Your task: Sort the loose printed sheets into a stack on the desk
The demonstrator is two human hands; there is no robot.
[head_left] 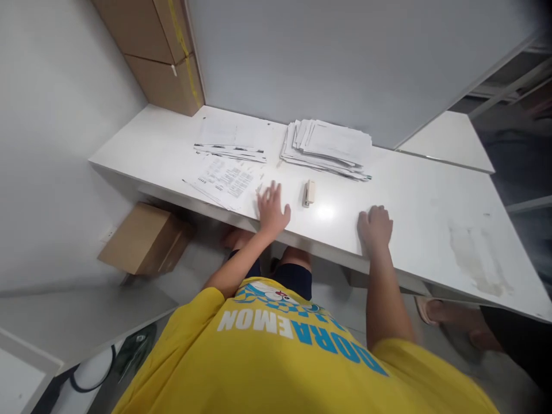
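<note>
My left hand (273, 211) rests on the white table with its fingers spread, just right of some printed sheets (228, 179). It holds nothing. A small beige stapler (309, 193) lies between my two hands, touched by neither. Further right, my right hand (376, 227) is set down by the table's front edge, its fingers curled in and nothing showing in them. Behind the stapler is a thick, uneven stack of papers (332, 144). A lower pile of papers (235, 138) lies to its left, behind the printed sheets.
The long white table (414, 224) runs along a grey partition (323, 63). Cardboard boxes (159, 75) are stacked at its far left end, and another carton (138, 238) is below on the left. At the lower right another person's leg and sandalled foot (431, 310) show.
</note>
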